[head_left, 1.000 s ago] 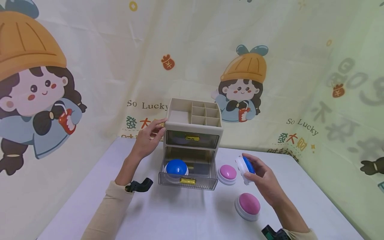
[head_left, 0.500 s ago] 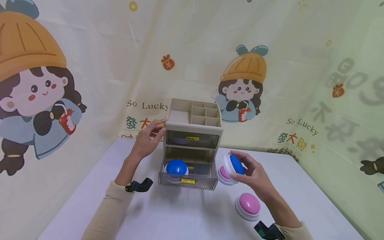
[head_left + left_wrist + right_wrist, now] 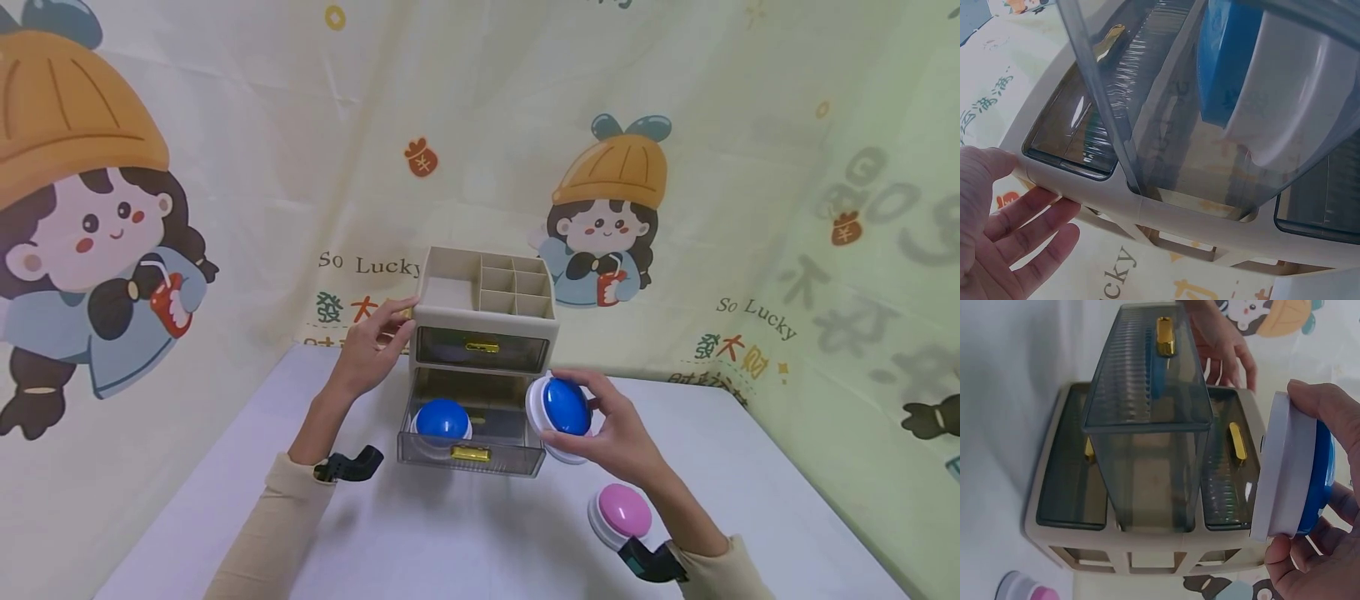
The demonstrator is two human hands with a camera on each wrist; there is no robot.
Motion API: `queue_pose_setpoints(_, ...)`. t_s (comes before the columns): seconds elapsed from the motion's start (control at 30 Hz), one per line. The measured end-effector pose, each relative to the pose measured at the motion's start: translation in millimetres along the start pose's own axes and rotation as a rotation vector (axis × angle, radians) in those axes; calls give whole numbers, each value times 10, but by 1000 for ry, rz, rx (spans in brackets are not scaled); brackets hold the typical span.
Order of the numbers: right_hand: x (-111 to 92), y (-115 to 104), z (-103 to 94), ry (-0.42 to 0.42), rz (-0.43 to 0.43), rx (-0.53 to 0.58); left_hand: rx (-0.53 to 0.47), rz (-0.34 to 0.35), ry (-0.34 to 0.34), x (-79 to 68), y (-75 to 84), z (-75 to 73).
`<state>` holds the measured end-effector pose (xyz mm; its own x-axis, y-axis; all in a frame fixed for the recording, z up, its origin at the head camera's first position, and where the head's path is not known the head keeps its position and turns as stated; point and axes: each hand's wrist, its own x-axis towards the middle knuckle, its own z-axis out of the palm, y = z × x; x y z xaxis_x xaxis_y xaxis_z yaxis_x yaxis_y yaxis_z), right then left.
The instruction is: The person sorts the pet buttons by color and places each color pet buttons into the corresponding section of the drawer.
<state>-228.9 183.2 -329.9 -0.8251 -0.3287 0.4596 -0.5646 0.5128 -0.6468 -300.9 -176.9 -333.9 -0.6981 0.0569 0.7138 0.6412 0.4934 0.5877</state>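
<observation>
Head view: we find the round push-button with blue dome and white plastic base (image 3: 567, 407) tilted at the right edge of the pulled-out smoky transparent drawer (image 3: 510, 463); we cannot confirm contact. The right hand (image 3: 618, 435) pinches its rim between thumb and fingertips. The left hand (image 3: 372, 346), fingers relaxed and parted, touches the upper left side of the cream plastic cabinet (image 3: 487, 318), gripping nothing that we can see. We judge the chief risk to be the base catching the drawer's side wall, which could twist the button from a fingertip hold. Overreaching leftward could knock the second blue-domed, white-based button (image 3: 442, 419) inside the drawer; weight on the extended drawer could tip the cabinet if the left hand's contact is light. Overhead, the closed upper drawer (image 3: 442, 348) restricts entry at the rear; we note usable room toward the drawer's front right. Below, a pink-domed, white-based button (image 3: 625, 510) lies near the right wrist.
</observation>
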Motion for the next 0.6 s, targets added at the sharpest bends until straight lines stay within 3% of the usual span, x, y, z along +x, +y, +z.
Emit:
queue_pose_setpoints(0.37, 96, -16, 136, -9, -16, 5, 4, -6, -7, -2, 5, 7)
queue_pose_setpoints(0.6, 174, -27, 231, 13, -82, -46, 9, -7, -6, 0, 15, 1)
